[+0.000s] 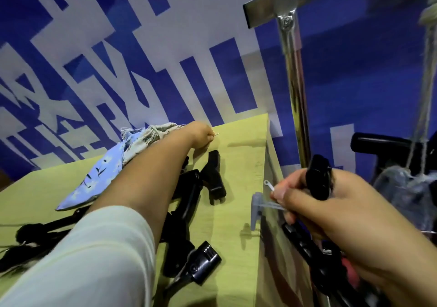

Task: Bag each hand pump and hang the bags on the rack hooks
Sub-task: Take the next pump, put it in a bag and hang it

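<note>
Cream-sleeved left hand (201, 134) at twelve o'clock pinches the blue patterned drawstring bag's (106, 174) cord; right hand (331, 202) at three o'clock grips a black plastic hand pump (318, 179), which might slip off the table edge.

Views: one, worn on the head.
Facing: forward and down, tilted, over a table (236, 141) toward a blue-and-white wall (142, 46).
Nearness: close; both forearms fill the lower frame, and the wide lens bends the edges.
Fingers: left hand (201, 134) reaches far at centre; right hand (314, 195) is nearer, lower right, below a rack (295, 75).
</note>
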